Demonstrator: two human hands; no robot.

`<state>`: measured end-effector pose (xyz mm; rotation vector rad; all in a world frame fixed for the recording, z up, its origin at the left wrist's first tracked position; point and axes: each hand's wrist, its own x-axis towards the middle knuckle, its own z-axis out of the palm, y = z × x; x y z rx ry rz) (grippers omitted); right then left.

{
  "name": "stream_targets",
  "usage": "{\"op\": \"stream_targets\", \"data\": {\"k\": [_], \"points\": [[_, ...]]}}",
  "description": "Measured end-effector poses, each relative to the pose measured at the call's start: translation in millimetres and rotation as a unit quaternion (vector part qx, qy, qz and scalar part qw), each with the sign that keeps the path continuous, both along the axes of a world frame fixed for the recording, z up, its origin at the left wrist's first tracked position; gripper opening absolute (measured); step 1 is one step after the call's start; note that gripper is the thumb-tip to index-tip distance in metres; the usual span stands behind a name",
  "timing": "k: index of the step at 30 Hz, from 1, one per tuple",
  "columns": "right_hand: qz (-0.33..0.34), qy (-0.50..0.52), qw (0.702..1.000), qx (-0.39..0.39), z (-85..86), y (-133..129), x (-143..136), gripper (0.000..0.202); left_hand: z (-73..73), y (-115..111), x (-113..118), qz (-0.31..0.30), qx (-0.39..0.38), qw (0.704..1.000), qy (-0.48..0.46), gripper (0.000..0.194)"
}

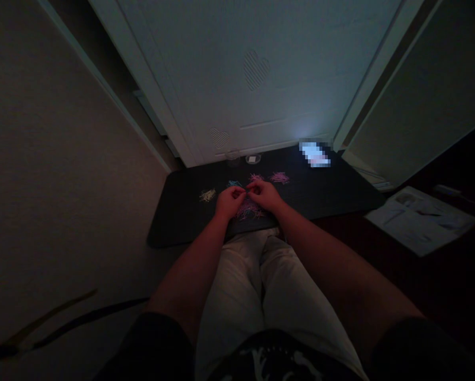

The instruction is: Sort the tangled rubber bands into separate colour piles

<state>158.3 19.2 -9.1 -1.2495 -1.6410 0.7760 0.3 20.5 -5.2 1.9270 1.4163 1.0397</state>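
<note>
My left hand (231, 201) and my right hand (263, 194) meet fingertip to fingertip over a dark tabletop. The fingers of both are pinched, and whatever they hold is too small and dim to name. Just under them lies a mixed pile of thin coloured sticks (248, 210), mostly purple and pink. Beyond the left hand is a small blue pile (234, 184). Pale yellow sticks (207, 196) lie to its left. Past the right hand are a pink pile (255, 178) and a magenta-pink pile (280, 178).
The black table (332, 190) stands against a white panel with heart patterns (255, 70). Near its back edge are a clear round container (233, 156), a small dish with a white square (253, 159) and a glowing, blurred-out screen (315, 154). A pale printed sheet (421, 219) lies right of the table.
</note>
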Motion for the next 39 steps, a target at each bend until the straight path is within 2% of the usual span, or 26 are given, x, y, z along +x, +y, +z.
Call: {"op": "stream_targets", "data": {"k": [5,15,24,39], "points": [[-0.009,-0.035,0.999,0.015,3.1,-2.2,-0.3,0.013,-1.8,1.2,-0.1,-0.001,-0.005,1.0,-0.005,0.015],[-0.025,-0.034,0.999,0.011,1.4,-1.5,-0.7,0.01,1.2,-1.0,0.3,0.015,-0.01,1.0,0.006,0.023],[-0.028,-0.043,0.998,0.028,0.0,-0.7,0.0,0.011,-0.3,-1.0,-0.3,0.015,-0.006,1.0,0.007,0.018],[-0.029,0.004,0.999,0.015,-4.7,2.9,1.8,0.021,-2.4,0.3,0.1,0.016,0.001,1.0,-0.007,0.016]]}}
